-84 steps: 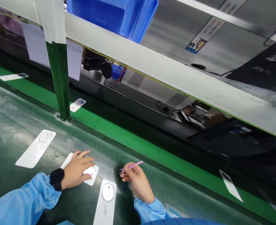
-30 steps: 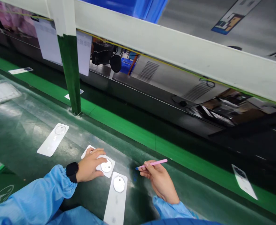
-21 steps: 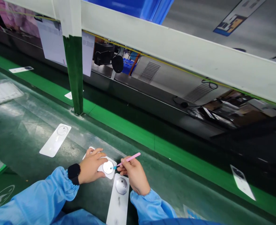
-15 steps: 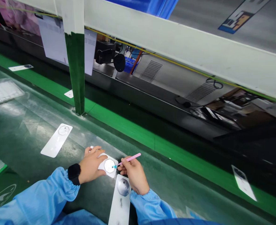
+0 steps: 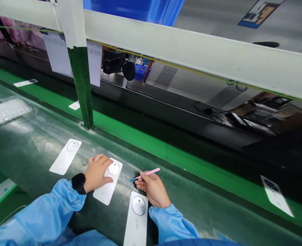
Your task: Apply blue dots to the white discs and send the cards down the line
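My left hand, with a dark watch at its wrist, grips a white phone back panel by its edges, fingers and thumb across it. The round silver camera area on that panel faces up at the top end. My right hand is closed around pink tweezers. At the tweezers' tip is a small blue piece, apart from the panel. Just below and left of the right hand lies another white back panel with a round camera area.
Left of my hands lies one more back panel. A clear plastic tray sits at the far left. Panels lie on the green strip behind, including one at right. A green and white post stands beyond the bench edge.
The tweezers have moved right, off the camera area, with the blue piece at their tip. My left hand has turned the held panel, whose lower end now points toward me.
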Demonstrator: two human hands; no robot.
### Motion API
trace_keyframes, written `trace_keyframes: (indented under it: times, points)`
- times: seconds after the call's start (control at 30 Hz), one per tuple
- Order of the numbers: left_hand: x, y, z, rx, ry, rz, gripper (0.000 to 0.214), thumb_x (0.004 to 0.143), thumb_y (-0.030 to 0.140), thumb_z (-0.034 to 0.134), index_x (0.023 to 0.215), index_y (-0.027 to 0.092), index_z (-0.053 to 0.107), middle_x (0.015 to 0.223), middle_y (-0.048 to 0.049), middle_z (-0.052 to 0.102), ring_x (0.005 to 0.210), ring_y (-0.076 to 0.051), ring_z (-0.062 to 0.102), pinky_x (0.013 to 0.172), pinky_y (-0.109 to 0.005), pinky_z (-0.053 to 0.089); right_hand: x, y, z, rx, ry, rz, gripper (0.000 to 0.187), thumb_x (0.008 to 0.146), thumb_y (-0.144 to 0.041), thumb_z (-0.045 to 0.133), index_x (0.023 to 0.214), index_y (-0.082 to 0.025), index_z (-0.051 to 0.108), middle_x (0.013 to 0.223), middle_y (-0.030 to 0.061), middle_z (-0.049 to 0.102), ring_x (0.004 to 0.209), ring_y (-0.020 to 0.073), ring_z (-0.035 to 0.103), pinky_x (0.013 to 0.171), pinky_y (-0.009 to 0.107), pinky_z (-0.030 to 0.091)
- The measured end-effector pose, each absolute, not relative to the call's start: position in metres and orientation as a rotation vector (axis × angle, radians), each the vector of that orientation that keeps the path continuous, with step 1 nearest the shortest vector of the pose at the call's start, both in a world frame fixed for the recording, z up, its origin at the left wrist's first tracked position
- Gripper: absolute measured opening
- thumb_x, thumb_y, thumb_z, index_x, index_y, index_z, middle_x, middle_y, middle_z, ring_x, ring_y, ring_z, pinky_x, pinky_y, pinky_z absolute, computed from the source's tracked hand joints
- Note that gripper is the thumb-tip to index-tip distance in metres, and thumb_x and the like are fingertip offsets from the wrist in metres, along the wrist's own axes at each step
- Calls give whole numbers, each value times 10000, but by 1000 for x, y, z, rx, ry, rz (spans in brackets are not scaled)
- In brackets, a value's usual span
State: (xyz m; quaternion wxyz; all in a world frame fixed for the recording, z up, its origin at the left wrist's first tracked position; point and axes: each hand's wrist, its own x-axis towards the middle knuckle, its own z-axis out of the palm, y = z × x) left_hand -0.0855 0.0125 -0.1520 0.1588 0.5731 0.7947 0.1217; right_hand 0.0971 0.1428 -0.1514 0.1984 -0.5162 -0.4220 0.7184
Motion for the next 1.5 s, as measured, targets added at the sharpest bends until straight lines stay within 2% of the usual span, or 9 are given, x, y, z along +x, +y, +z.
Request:
trace_keyframes:
  times: [0.1, 0.3, 0.53, 0.8, 1.5]
  points:
    - [-82, 13, -161, 1704, 2162, 376, 625, 641, 402, 775, 1200, 272, 528, 1335, -50, 514, 1326, -343, 291, 995, -520, 275, 93, 140, -148, -1431, -1215, 1974, 324, 523, -321, 828, 577, -153, 556, 462, -2, 583, 424, 115, 582, 386, 182, 480]
    - [-63, 11, -174, 1809, 2094, 498, 584, 639, 481, 764, 1165, 309, 577, 1314, -23, 535, 1339, -348, 279, 1024, -544, 237, 74, 132, -144, -1397, -1469, 1927, 337, 491, -382, 772, 610, -155, 553, 475, -4, 598, 421, 113, 578, 352, 171, 428]
    - [-64, 5, -179, 1864, 2051, 560, 601, 652, 563, 737, 1175, 305, 589, 1303, -25, 548, 1342, -337, 290, 1056, -529, 222, 68, 134, -158, -1413, -1670, 1827, 318, 532, -449, 678, 584, -167, 542, 468, -23, 578, 308, 58, 426, 273, 162, 268]
    - [-61, 5, -178, 1838, 2017, 571, 564, 689, 534, 722, 1178, 292, 580, 1315, -37, 533, 1348, -337, 284, 1075, -549, 201, 73, 133, -157, -1466, -1710, 1806, 335, 558, -483, 664, 554, -174, 535, 350, -53, 482, 272, 52, 346, 284, 172, 237]
    - [-61, 4, -176, 1814, 2016, 578, 554, 679, 511, 739, 1165, 304, 571, 1331, -13, 526, 1351, -332, 277, 1068, -551, 208, 73, 131, -160, -1499, -1764, 1773, 302, 620, -462, 622, 571, -178, 529, 325, -51, 462, 270, 61, 329, 303, 192, 228]
